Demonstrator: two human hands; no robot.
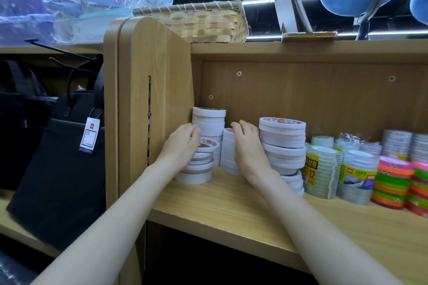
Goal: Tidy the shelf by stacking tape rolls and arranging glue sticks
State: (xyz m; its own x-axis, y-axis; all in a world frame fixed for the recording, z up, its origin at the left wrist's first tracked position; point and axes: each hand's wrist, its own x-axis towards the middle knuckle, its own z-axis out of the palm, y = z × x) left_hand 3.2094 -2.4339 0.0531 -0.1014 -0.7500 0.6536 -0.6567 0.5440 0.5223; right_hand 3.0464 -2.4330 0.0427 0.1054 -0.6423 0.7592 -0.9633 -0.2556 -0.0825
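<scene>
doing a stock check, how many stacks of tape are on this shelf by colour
White tape stacks: 4
Clear tape stacks: at least 6; the back ones are blurred
Neon striped tape stacks: 2
Total: at least 12 stacks

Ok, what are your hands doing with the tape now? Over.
Left hand gripping leaning front stack. Right hand gripping middle stack. Tall stack crowding right side.
</scene>
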